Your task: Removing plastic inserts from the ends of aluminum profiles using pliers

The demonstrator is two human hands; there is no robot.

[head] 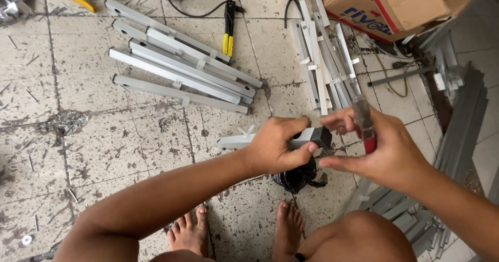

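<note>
Head view shows the left hand (pixel 278 145) clenched around a grey square aluminium bar with a black end cap (pixel 312 136), held above the tiled floor (pixel 104 137). Right hand (pixel 382 150) grips a red-handled tool (pixel 364 122) just beside that cap.

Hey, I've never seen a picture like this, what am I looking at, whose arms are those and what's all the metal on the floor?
There is no machine here. The one picture comes from a camera worn on a person's head, looking down, so the arms and bare feet are that person's own.

The left hand grips a grey metal bar with a dark end cap. The right hand holds a tool with a red handle close to that end.

On the stained tiled floor lie a group of similar grey bars, a second pile of thinner strips, yellow-handled pliers and a cardboard box. A black plastic bag sits just below the hands. More grey strips are stacked at the right.
</note>
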